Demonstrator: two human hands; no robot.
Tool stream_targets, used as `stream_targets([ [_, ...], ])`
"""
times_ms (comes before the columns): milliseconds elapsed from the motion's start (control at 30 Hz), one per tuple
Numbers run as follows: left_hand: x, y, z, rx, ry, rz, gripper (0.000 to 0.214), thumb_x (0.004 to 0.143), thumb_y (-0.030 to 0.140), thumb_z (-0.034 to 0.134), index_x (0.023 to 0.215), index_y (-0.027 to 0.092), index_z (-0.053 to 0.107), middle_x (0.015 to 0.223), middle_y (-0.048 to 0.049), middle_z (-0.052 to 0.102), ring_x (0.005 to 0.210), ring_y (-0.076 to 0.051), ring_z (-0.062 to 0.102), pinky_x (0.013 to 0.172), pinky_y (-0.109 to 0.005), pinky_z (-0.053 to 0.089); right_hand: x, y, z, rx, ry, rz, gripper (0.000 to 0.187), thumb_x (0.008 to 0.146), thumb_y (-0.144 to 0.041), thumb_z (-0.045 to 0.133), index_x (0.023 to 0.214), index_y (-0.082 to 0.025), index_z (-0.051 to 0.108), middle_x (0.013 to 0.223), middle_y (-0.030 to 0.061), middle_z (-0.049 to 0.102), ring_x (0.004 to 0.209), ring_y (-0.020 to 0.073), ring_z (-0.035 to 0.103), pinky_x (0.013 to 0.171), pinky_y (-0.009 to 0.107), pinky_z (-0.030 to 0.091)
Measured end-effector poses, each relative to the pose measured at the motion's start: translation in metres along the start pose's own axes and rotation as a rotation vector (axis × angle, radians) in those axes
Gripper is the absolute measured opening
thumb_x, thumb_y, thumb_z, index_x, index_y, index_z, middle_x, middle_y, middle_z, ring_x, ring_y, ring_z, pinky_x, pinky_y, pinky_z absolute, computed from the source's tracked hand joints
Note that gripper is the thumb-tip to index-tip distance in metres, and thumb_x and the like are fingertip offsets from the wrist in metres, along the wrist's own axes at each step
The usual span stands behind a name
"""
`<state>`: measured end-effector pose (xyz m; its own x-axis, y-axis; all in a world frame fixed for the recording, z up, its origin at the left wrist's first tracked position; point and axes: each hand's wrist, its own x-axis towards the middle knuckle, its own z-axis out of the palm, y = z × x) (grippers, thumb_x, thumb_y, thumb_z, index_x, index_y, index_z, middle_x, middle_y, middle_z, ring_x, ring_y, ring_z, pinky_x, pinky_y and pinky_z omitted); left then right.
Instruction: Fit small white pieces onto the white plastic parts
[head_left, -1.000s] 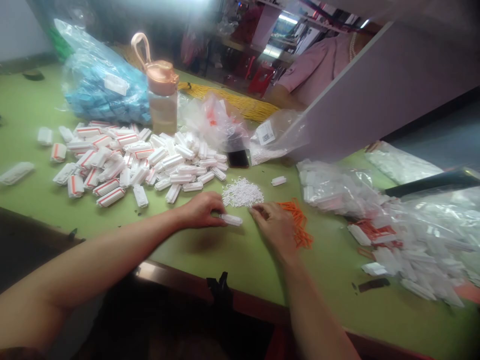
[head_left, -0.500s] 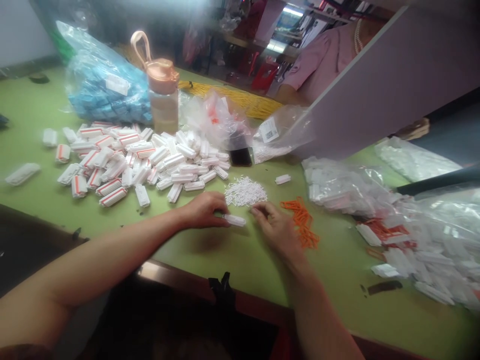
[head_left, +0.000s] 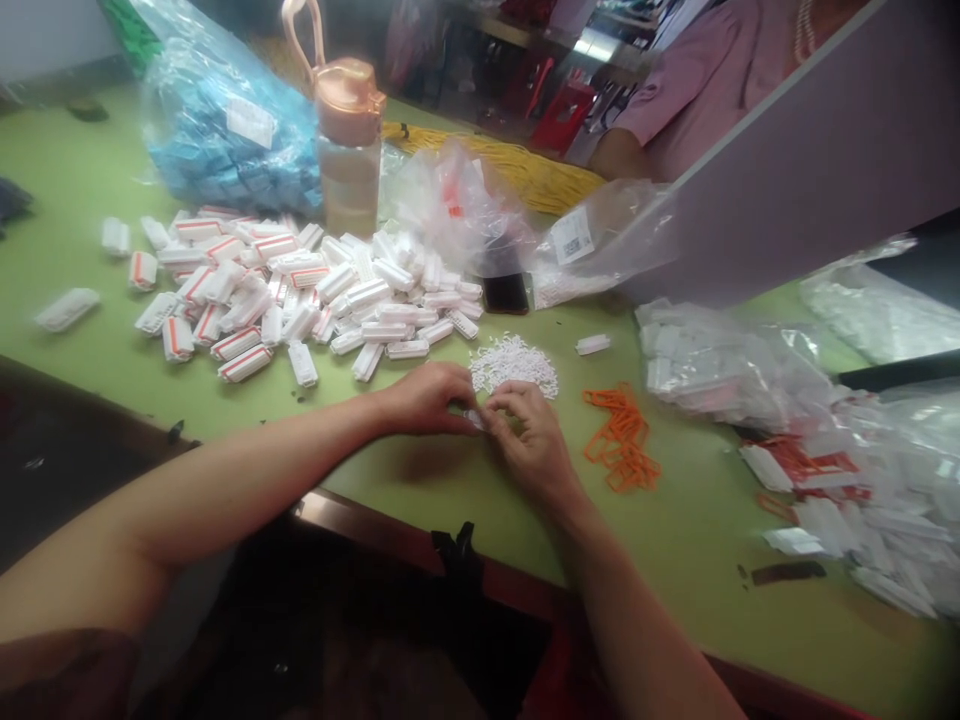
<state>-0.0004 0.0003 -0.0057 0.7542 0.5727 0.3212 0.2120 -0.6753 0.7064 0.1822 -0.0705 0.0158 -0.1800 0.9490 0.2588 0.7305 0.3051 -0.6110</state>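
Note:
My left hand [head_left: 429,398] pinches a small white plastic casing [head_left: 474,419], most of it covered by the fingers. Against the casing's free end are the closed fingertips of my right hand [head_left: 531,436]; whatever they pinch is hidden. Just beyond both hands lies a heap of tiny white parts [head_left: 514,362]. Orange plastic frames [head_left: 621,440] form a loose pile to the right of my right hand. A single white casing [head_left: 592,344] lies apart, behind that pile.
A large heap of white casings [head_left: 300,290], some with red stripes, spreads at left. Behind it stand a bottle [head_left: 350,150] and a blue-filled bag [head_left: 225,130]. A phone [head_left: 506,292] lies beyond the tiny parts. Bagged casings [head_left: 720,360] fill the right. A person [head_left: 697,80] sits behind a panel.
My right hand has moved left from beside the heap of tiny parts to the casing in my left hand. The view has shifted, so the table's contents appear farther right and mostly higher.

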Motion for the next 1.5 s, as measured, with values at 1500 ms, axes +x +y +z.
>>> stream_targets([
  [1500, 0.002, 0.003, -0.001, -0.015, -0.023, -0.060, 0.028, 0.070, 0.041, 0.074, 0.079, 0.015, 0.074, 0.074, -0.0036, 0.063, 0.068, -0.012, 0.054, 0.064, -0.024, 0.039, -0.004, -0.007, -0.010, -0.424, 0.078, -0.241, 0.022, 0.094, -0.032, 0.047, 0.085, -0.025, 0.066, 0.095, 0.0048, 0.065, 0.088, 0.0197, 0.055, 0.076, 0.036, 0.034],
])
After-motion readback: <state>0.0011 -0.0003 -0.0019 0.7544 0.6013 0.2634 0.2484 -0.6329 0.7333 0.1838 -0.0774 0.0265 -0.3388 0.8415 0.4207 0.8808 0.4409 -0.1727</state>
